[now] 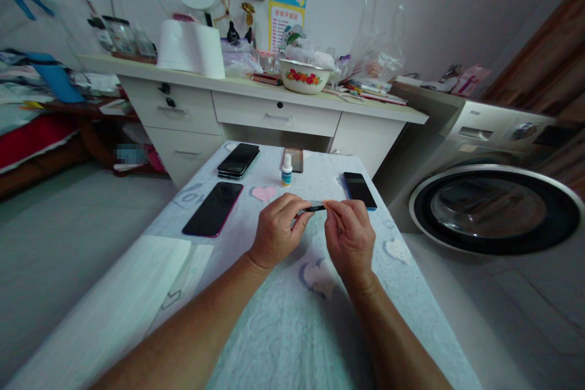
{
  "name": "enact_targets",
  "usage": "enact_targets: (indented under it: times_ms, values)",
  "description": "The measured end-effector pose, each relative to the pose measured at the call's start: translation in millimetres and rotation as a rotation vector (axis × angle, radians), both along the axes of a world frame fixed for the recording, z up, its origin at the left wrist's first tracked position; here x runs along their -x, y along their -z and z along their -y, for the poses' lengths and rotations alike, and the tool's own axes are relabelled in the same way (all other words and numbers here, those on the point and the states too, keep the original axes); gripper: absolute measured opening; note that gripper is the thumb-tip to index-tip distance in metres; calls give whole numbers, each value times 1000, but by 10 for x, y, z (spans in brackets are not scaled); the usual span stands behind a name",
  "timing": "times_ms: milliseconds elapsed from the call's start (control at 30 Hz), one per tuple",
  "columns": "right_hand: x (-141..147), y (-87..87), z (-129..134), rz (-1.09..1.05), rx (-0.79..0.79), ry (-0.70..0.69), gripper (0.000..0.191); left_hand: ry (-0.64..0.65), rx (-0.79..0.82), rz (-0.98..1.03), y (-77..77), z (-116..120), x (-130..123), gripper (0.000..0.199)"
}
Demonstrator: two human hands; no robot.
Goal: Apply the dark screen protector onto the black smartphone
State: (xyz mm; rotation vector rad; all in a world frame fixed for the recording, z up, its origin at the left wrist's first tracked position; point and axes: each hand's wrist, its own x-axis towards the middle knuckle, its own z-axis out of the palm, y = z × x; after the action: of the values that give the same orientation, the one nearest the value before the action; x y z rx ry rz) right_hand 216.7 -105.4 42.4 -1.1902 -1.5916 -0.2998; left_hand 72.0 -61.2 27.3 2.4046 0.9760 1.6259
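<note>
Pinches with left hand [280,228] and right hand [351,234] alike, fingertips tight on opposite ends of a small, slim black object [315,208]. Holds it roughly level between the two, over the middle of a pale heart-patterned table [278,323]. Just past the hands, upright: small white bottle [286,173] with blue and yellow label, in front of a brown-rimmed case [297,161]. Near the right hand: blue-edged phone [359,189]. Off to the left: magenta-rimmed phone [213,209], and beyond it a stack of dark phones [238,160]. Farther out: white desk [278,114] bearing a flowered bowl [304,77] and white paper rolls [189,50]; to the right, a washing machine [489,204]. As for the held object, looks dark and narrow, with a greyish strip along the top; too small to make out further.
</note>
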Motion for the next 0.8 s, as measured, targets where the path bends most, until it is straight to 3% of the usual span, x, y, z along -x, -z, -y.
enact_targets:
  times_ms: [800]
  values:
    - [-81, 15, -35, -32, -2, 54, 17, 9, 18, 26, 15, -22, 34, 10]
